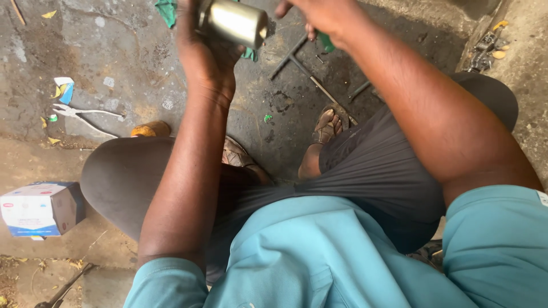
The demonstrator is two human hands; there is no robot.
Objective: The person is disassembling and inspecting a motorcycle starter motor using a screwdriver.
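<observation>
The person sat low in a light blue shirt (319, 256) and dark shorts (377, 171), both forearms stretched forward over the knees. Below the hands, two sandalled feet (326, 126) rested on the stained concrete floor (125, 51). A small white and blue box (40, 208) lay well off to the left, nearer than the hands. Pale pliers (85, 116) lay on the floor left of the left wrist.

The left hand (202, 54) was wrapped around a shiny metal cylinder (234, 21), holding it tilted on its side. Just right of it, the right hand (319, 16) was closed on a green-handled tool (325, 41), near the cylinder's open end. Beneath them lay a dark cross-shaped wrench (302, 63), and a green rag (167, 10) showed past the left hand.
</observation>
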